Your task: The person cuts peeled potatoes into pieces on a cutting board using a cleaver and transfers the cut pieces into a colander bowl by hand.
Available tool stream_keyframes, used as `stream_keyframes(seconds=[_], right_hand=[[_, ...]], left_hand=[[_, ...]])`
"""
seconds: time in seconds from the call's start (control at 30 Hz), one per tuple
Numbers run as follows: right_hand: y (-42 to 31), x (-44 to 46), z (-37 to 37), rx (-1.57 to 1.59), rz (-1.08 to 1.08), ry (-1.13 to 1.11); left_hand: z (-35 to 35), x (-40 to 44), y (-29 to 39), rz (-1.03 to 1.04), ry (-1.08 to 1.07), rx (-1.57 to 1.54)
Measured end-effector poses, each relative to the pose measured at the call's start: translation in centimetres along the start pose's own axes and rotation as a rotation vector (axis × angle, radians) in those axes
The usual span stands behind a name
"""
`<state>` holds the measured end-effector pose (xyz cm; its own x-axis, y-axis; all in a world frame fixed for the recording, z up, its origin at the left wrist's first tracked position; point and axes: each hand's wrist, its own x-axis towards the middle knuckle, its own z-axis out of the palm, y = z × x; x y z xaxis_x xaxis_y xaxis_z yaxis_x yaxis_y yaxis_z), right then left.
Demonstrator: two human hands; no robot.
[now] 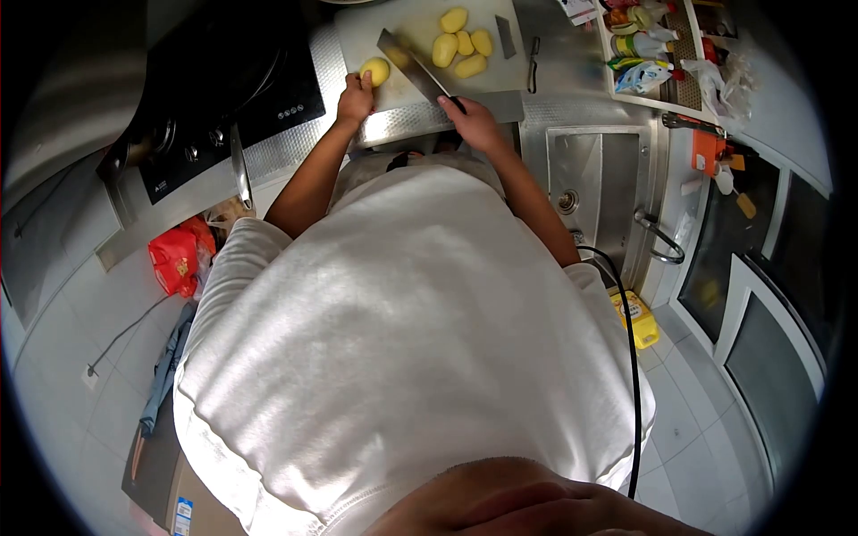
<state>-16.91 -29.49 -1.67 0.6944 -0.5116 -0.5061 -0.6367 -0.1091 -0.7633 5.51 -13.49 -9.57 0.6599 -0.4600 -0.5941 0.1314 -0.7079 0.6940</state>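
My left hand (356, 101) is closed on a peeled potato (375, 71) at the left side of the white cutting board (407, 18). In my right hand (472, 122) is the black handle of a kitchen knife (413, 64). Its broad blade points up and left over the board, just right of the held potato and apart from it. Several more peeled potatoes (444, 50) lie beyond the blade, toward the right of the board. A flat grey blade-like piece (506, 37) rests near the board's right edge.
A black stove (223, 98) stands on the left, a steel sink (594, 179) on the right. Beside the board lies a slim dark-handled tool (534, 64). A rack of bottles (643, 45) is at upper right. A black cable (633, 357) hangs along my right side.
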Motion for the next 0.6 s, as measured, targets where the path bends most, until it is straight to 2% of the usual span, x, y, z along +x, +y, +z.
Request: stream_keyframes(seconds=[0.07, 0.13, 0.2, 0.23, 0.3, 0.33, 0.43, 0.47, 0.53, 0.6], right_hand=[[-2.5, -1.1, -0.3, -0.151, 0.010, 0.000], [-3.4, -1.7, 0.0, -0.171, -0.022, 0.016], [-4.1, -1.8, 0.2, -0.191, -0.052, 0.035], [-4.2, -1.7, 0.3, -0.200, -0.034, 0.041], [-4.5, -1.7, 0.4, -0.210, -0.016, 0.047], [-4.7, -1.7, 0.4, -0.220, -0.010, 0.070], [-4.9, -1.5, 0.5, -0.217, 0.007, 0.085], [-4.8, -1.3, 0.5, -0.204, 0.020, 0.079], [-4.9, -1.0, 0.6, -0.189, 0.018, 0.070], [-5.0, -1.1, 0.9, -0.172, 0.018, 0.062]], left_hand=[[0.5, 0.9, -1.5, 0.081, 0.003, 0.071], [1.2, 1.7, -3.0, 0.161, 0.009, 0.143], [1.8, 2.3, -3.9, 0.279, 0.405, 0.403], [1.2, 1.4, -2.3, 0.279, 0.406, 0.402], [0.1, 0.4, -0.1, 0.132, 0.269, 0.086], [0.1, 0.7, -0.1, 0.133, 0.270, 0.086], [-0.4, 1.8, 0.3, 0.308, 0.370, 0.135], [-0.5, 2.2, 0.3, 0.308, 0.371, 0.135], [-0.5, 4.1, -0.7, 0.239, 0.179, -0.087], [0.2, 5.1, -1.8, 0.319, 0.235, -0.061]])
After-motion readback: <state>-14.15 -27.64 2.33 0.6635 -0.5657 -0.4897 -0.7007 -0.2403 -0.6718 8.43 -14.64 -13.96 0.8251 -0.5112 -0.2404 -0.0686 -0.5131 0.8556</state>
